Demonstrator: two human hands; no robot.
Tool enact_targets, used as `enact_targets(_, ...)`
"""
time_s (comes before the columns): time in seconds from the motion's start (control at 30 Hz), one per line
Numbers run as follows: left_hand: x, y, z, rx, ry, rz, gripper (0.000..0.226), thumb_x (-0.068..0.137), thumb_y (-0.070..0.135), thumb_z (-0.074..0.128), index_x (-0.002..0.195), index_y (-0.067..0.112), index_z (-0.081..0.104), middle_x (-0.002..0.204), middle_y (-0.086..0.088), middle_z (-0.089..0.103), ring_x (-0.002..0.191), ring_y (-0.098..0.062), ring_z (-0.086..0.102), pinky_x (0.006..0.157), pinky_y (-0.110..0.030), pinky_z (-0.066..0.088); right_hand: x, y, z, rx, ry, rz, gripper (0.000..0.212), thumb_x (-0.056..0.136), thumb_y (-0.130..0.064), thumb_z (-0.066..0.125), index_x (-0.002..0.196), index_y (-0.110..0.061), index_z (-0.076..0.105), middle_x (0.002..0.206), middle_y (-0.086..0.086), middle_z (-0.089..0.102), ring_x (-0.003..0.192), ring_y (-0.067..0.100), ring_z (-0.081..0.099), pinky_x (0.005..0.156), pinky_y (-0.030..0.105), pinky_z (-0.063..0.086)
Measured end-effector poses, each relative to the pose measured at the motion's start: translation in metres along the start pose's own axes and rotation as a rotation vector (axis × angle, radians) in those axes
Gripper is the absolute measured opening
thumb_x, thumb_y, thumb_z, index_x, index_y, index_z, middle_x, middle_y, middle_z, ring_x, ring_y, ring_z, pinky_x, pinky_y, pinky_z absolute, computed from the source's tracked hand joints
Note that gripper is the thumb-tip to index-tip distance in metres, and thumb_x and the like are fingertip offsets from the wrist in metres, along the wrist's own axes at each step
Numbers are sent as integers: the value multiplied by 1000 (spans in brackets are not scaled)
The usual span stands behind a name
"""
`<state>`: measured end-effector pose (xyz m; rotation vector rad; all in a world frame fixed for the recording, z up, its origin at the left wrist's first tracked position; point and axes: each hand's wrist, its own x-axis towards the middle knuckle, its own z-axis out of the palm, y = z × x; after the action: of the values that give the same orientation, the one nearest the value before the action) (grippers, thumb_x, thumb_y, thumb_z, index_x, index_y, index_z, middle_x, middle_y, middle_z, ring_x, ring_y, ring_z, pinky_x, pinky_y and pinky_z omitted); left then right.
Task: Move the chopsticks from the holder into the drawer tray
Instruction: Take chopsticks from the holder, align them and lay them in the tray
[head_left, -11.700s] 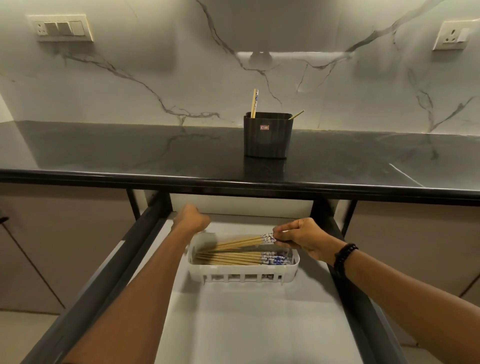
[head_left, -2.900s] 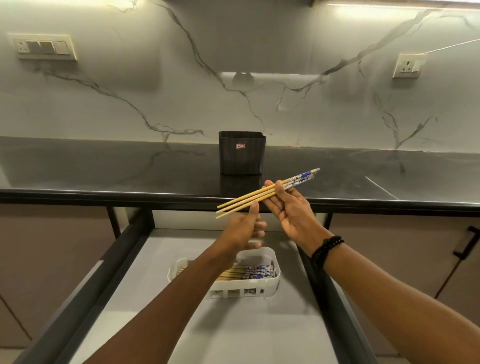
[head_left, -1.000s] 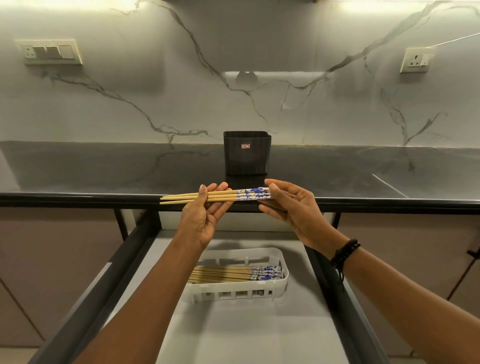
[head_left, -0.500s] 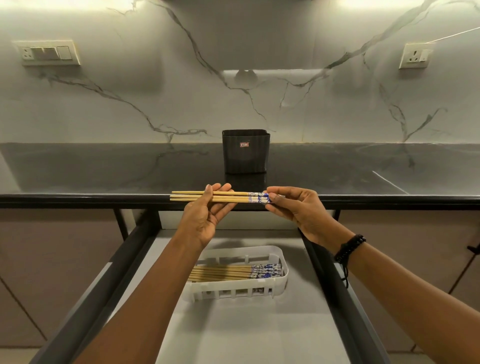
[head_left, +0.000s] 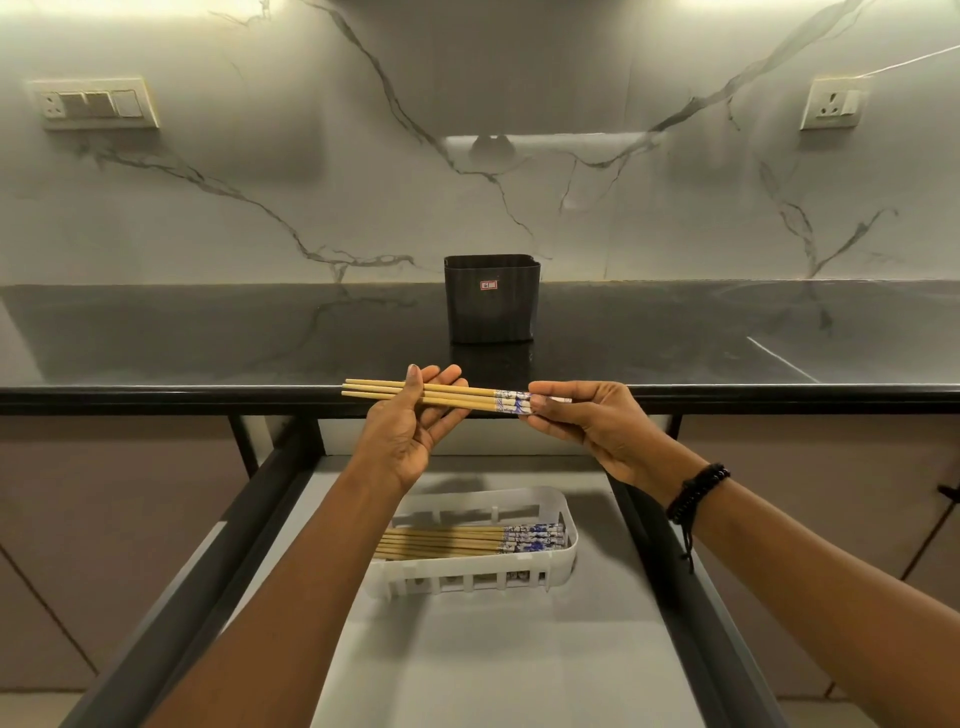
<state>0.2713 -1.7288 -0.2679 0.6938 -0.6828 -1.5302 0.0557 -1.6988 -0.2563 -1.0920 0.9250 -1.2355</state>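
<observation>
A small bundle of wooden chopsticks with blue-and-white patterned ends lies level in the air at the counter's front edge. My left hand cradles the plain ends, thumb over the sticks. My right hand pinches the patterned ends. Below them the white slotted tray sits in the open drawer with several chopsticks lying flat in it, patterned ends to the right. The black holder stands on the counter behind, with no sticks showing above its rim.
The black counter runs the full width, with a marble wall behind bearing a switch plate and a socket. Dark drawer rails flank the grey drawer floor. Closed cabinet fronts stand at both sides.
Over the last second both hands have kept the bundle level while it shifted slightly to the right and tilted a touch. The tray and holder have not moved.
</observation>
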Motion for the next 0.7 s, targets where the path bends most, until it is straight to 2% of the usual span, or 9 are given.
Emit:
enact_targets(0.2,1,1,-1,8,6,3,25,101,24,45,108,6,60,106,-15,73,99,-28,71,72,-38,62,-1,2,1,-29,-29,-13,23,76,-4,70,100,-5,74,104,18,75,90,24,74,77,27,61)
enact_targets(0.33,0,2,-2,15,11,-12,24,101,24,46,108,5,60,107,-16,72,98,-29,71,73,-39,62,1,4,-1,-25,-10,-8,18,83,4,66,98,-4,74,101,17,75,88,23,75,77,27,61)
enact_targets(0.57,1,1,-2,29,31,-28,23,101,23,45,107,6,60,109,-17,71,100,-29,70,74,-39,61,4,6,-5,-30,-25,5,17,84,4,66,96,-4,75,103,19,75,90,24,74,79,29,61)
enact_targets(0.7,1,3,-4,51,101,-42,19,99,19,51,108,5,60,106,-16,72,97,-28,71,75,-39,61,8,8,-8,-31,-13,20,17,85,6,65,96,-2,75,101,19,75,88,24,75,77,28,61)
